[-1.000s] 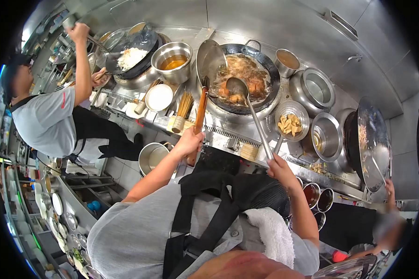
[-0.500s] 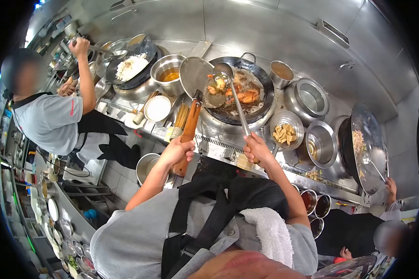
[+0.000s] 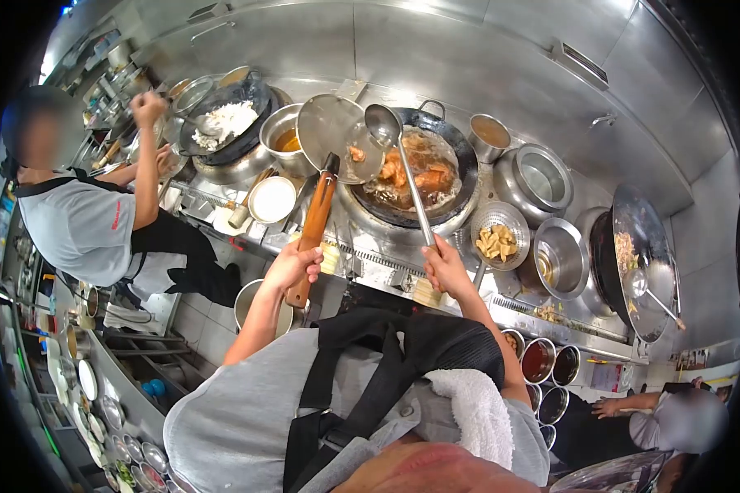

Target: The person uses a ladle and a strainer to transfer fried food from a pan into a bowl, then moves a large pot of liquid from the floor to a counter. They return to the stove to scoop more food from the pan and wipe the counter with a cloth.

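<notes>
My left hand point(image 3: 294, 268) is wrapped around the wooden handle point(image 3: 312, 234) of a large round strainer point(image 3: 325, 123). The strainer is tilted over the left side of a wok point(image 3: 470, 168), with a small fried piece point(image 3: 357, 154) on it. My right hand point(image 3: 447, 269) grips a long metal ladle point(image 3: 418, 193), its bowl raised beside the strainer's right edge. Browned meat pieces point(image 3: 432, 179) lie in bubbling oil in the wok. The ladle bowl's contents cannot be made out.
Left stand a pot of amber liquid point(image 3: 273, 131), a white bowl point(image 3: 273, 200) and another wok point(image 3: 193, 135) with rice-like food, where a co-worker point(image 3: 82, 214) works. Right are a perforated ladle of yellowish pieces point(image 3: 496, 242), steel pots point(image 3: 534, 177) and a third wok point(image 3: 658, 222). Sauce containers point(image 3: 538, 360) stand near my right elbow.
The strainer has shifted left, and the ladle bowl has moved left and up, away from the meat. The right co-worker's hand has left the ladle in the third wok.
</notes>
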Available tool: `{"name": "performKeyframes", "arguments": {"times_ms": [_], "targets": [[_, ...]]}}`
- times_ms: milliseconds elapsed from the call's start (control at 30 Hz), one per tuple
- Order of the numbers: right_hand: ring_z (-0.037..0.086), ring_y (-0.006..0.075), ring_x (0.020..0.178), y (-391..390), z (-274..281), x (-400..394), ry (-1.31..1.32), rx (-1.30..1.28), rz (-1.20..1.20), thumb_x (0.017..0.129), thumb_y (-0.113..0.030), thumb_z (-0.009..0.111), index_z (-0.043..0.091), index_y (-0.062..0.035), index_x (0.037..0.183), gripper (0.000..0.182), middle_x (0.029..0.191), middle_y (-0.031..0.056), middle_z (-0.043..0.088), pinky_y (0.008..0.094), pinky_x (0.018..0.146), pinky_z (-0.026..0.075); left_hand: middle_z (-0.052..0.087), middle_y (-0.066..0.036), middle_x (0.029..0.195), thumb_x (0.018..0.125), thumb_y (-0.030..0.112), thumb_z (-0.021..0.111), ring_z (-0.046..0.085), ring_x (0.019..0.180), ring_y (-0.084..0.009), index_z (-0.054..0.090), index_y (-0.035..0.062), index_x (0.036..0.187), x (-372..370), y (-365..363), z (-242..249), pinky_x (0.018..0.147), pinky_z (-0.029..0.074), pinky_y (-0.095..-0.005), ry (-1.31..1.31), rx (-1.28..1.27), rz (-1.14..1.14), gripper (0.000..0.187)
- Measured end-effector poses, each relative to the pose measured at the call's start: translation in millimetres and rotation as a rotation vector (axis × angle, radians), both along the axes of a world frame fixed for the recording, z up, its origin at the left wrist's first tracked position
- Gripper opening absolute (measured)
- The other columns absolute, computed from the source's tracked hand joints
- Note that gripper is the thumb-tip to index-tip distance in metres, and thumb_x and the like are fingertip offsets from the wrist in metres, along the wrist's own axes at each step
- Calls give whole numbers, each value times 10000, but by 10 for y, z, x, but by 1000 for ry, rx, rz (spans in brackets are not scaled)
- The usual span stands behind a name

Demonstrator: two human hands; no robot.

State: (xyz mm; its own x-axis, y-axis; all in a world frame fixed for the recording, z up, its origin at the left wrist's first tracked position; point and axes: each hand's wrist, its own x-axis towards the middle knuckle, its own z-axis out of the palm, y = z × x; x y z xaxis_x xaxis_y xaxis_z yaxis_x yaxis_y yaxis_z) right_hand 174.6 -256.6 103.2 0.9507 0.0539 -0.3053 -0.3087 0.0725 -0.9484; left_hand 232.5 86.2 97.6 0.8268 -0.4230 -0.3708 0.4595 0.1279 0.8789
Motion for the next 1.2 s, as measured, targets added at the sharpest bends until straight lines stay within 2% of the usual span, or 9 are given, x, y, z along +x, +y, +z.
{"name": "performKeyframes", "arguments": {"times_ms": [100, 233, 433, 600, 700, 767, 867, 1100, 1200], "targets": [[382, 72, 377, 18, -64, -38, -11, 13, -28, 977, -166, 538, 410, -65, 1383, 437, 586, -9, 433, 249, 335, 323, 466, -9, 772, 947, 120, 574, 445, 574, -79, 458, 38, 1237, 139, 24, 18, 491, 427, -248, -2, -153, 3, 323], [385, 61, 390, 37, 29, 19, 65, -17, -19, 989, -180, 506, 416, -95, 1396, 426, 601, -23, 435, 238, 343, 315, 485, -6, 754, 923, 140, 620, 438, 553, -69, 478, 40, 1138, 262, 60, 95, 472, 409, -237, -28, -128, -8, 276], [369, 61, 387, -6, -690, 53, -506, -445, -200, 962, -167, 536, 422, -66, 1435, 497, 581, -22, 425, 264, 358, 306, 503, -13, 699, 899, 77, 622, 485, 544, -88, 507, 18, 1019, 396, -66, 64, 466, 425, -263, -134, 153, -31, 176], [436, 70, 481, -203, -119, 72, -8, -206, -117, 938, -163, 579, 439, -47, 1421, 516, 677, -11, 501, 266, 433, 363, 528, -31, 682, 895, 107, 629, 506, 533, -116, 536, -16, 1135, 533, -122, -29, 484, 435, -288, -338, 407, -100, 285], [503, 135, 585, -439, -475, -27, -272, -538, -299, 905, -164, 608, 469, -32, 1391, 523, 688, 53, 543, 301, 569, 442, 652, -282, 1030, 857, 120, 638, 634, 1035, -390, 565, -56, 1189, 661, -270, 56, 878, 472, -431, -582, 786, -53, 383], [537, 173, 637, -822, -375, -245, -295, -771, -321, 864, -181, 644, 496, -32, 1371, 548, 704, 109, 561, 323, 639, 466, 653, -280, 1039, 861, 118, 631, 635, 1036, -386, 560, -49, 1207, 826, -406, 124, 877, 477, -428, -657, 739, -54, 391], [662, 409, 809, -1570, -226, -405, -114, -1186, -344, 842, -222, 586, 559, -140, 1329, 495, 870, 263, 661, 498, 724, 518, 665, -256, 1085, 872, 121, 607, 646, 1067, -336, 515, -54, 1290, 1141, -728, 416, 924, 484, -381, -896, 722, -34, 462], [647, 415, 887, -2404, 538, 274, -146, -1475, -478, 859, -204, 554, 601, -143, 1219, 369, 990, 209, 675, 516, 765, 516, 650, -302, 998, 889, 72, 424, 635, 951, -446, 368, -7, 1405, 1646, -1749, 899, 848, 507, -509, -1239, 1320, -401, 525], [641, 422, 895, -2279, 576, -33, -186, -1403, -552, 866, -227, 567, 576, -152, 1290, 430, 960, 223, 673, 508, 794, 512, 649, -295, 918, 887, 156, 545, 636, 905, -451, 524, -22, 1203, 1749, -2039, 714, 790, 513, -501, -1263, 862, -280, 363]]}}
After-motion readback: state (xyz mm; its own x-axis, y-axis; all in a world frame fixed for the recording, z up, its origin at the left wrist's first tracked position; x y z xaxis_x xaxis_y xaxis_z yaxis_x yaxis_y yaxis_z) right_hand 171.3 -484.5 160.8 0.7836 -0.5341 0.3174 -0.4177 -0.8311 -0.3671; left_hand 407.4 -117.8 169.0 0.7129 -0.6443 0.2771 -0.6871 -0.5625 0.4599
